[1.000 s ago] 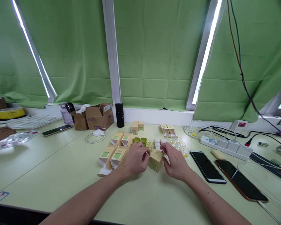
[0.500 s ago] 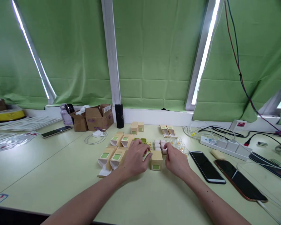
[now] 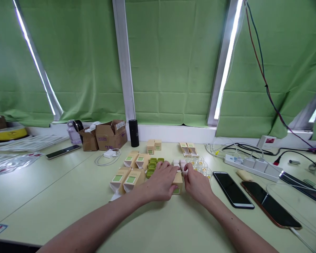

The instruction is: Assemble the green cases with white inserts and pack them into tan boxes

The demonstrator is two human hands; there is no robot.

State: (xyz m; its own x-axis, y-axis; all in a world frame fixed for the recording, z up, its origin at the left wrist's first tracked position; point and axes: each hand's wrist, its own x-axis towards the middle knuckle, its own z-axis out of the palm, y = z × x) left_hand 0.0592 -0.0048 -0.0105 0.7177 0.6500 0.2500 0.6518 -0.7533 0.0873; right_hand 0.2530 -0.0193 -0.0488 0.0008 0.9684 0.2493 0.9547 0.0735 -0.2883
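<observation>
My left hand (image 3: 161, 181) is wrapped over the top and left side of a small beige cardboard box (image 3: 178, 182) with a green label. My right hand (image 3: 198, 183) is closed in a pinch at the box's upper right edge; what its fingertips hold is hidden. Left of my left hand stand several beige boxes (image 3: 131, 178) with their flaps open. Small green square containers (image 3: 151, 172) sit between those boxes and my hand. Behind both hands are pale pink and white pieces (image 3: 176, 162), with clear small jars (image 3: 201, 164) to their right.
Two boxes (image 3: 158, 144) and two open ones (image 3: 189, 149) stand farther back. Phones (image 3: 233, 189) and a power strip (image 3: 252, 165) with cables lie at right. A black cylinder (image 3: 133, 133), brown cartons (image 3: 112, 136) and a charger (image 3: 110, 153) are at left.
My left hand has moved right from beside the small box onto its top and side, uncovering the green containers. My right hand stays near the box's right edge.
</observation>
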